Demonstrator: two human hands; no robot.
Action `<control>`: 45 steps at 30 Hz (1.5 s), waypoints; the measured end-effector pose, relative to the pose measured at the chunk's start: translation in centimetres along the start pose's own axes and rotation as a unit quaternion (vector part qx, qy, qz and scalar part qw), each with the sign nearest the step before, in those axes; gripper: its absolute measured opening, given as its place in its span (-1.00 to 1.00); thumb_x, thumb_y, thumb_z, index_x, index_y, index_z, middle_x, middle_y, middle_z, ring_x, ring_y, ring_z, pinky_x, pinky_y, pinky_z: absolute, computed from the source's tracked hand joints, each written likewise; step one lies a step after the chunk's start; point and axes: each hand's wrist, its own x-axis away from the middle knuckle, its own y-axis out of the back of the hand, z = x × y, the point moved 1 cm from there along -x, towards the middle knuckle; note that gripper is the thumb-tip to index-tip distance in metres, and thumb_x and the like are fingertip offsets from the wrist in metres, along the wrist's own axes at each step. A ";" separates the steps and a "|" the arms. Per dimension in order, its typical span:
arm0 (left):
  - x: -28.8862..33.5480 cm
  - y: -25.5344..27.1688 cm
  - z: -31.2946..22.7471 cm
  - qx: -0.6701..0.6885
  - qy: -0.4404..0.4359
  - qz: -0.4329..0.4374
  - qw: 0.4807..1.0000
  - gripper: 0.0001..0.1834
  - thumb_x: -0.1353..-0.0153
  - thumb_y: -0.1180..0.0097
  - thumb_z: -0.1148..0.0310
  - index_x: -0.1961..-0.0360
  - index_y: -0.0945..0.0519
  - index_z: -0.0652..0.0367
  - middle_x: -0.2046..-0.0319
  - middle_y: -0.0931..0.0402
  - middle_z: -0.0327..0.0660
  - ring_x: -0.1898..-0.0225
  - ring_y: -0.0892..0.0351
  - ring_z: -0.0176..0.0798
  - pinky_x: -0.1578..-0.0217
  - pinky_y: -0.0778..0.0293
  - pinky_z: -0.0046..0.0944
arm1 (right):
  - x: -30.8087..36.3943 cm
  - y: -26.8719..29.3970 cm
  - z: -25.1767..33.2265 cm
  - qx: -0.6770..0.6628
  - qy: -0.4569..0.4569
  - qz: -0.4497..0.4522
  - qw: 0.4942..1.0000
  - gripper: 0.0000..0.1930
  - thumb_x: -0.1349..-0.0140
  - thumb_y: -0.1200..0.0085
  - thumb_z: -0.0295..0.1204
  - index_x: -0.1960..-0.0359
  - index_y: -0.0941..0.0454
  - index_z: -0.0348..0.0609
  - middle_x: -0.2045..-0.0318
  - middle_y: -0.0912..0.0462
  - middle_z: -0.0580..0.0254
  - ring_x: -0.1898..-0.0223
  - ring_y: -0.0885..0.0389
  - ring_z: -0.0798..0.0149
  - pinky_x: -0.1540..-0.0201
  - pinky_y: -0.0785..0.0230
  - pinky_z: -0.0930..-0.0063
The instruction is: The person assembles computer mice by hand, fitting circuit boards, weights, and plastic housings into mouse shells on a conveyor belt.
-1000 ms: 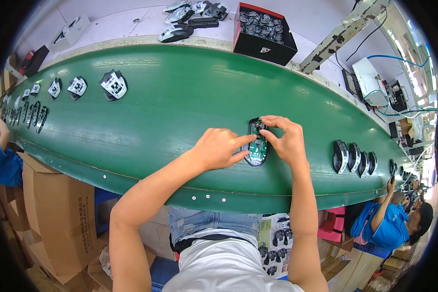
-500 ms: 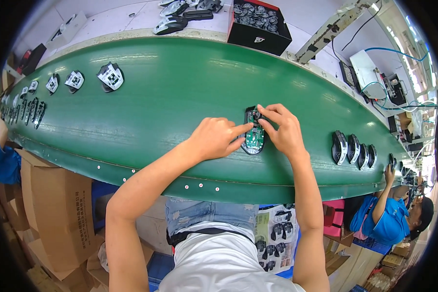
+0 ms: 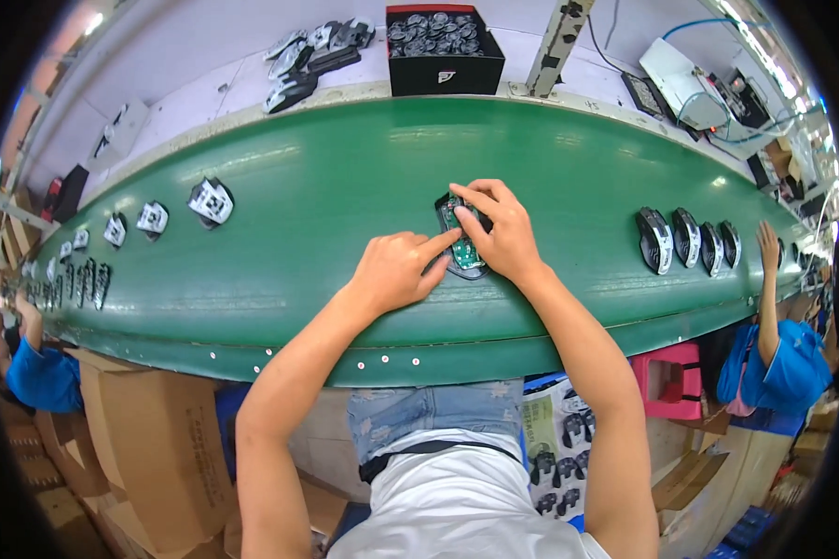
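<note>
An open black plastic casing with a rounded end [image 3: 442,203] is attended by two bare hands at the centre of the frame, laid on a smooth green conveyor belt [image 3: 326,168]; a green circuit board [image 3: 466,253] is exposed within it, turned upward, apparently so that it can be reached from above; an index finger of the left hand [image 3: 393,272] is set against the board's left side, the thumb near the casing's lower edge, seemingly for steadiness; the casing's upper end is partly hidden by the bent fingers and thumb of the right hand [image 3: 505,228]; whether anything is pinched in either grip cannot be told.

White-and-black plastic shells [image 3: 211,201] are spaced out at the left of the frame, and four black-and-silver rounded units [image 3: 654,240] are lined up at the right, presumably for orderly handling; a black box with red edges [image 3: 443,76], filled with small dark parts, is stood on a pale surface [image 3: 252,86] at the top.

Compared with half a second ago, more of the board is covered by the right hand; the view has been turned; a co-worker's hand [image 3: 767,247] at the right edge, then placed at a dark unit, is now seen raised higher in the frame.
</note>
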 end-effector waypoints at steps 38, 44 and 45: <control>1.3 5.7 6.8 0.068 0.224 -0.097 0.968 -0.18 0.11 -0.54 -0.04 0.04 -0.33 0.24 0.69 -0.49 -0.21 0.67 -0.54 -0.18 0.59 -0.44 -0.18 | 0.5 -0.2 6.4 -0.038 0.024 0.087 0.995 -0.09 -0.07 -0.37 -0.23 -0.42 -0.15 -0.22 -0.36 -0.21 -0.20 -0.34 -0.26 -0.24 -0.37 -0.21 0.07; 2.3 2.2 4.7 0.243 0.125 -0.066 0.960 -0.63 -0.31 -0.22 0.17 0.21 -0.36 0.22 0.65 -0.50 -0.14 0.65 -0.51 -0.21 0.56 -0.40 -0.24 | 1.6 -3.0 6.1 -0.029 0.066 0.105 0.992 0.00 -0.02 -0.44 -0.20 -0.44 -0.11 -0.23 -0.34 -0.22 -0.23 -0.31 -0.32 -0.27 -0.28 -0.35 0.08; 2.5 2.4 4.8 0.276 0.130 -0.059 0.950 -0.67 -0.35 -0.16 0.18 0.24 -0.38 0.23 0.66 -0.49 -0.15 0.65 -0.49 -0.23 0.55 -0.38 -0.26 | 1.6 -2.6 6.5 -0.035 0.074 0.107 0.991 -0.05 -0.03 -0.42 -0.23 -0.43 -0.15 -0.20 -0.34 -0.23 -0.20 -0.30 -0.33 -0.27 -0.28 -0.35 0.08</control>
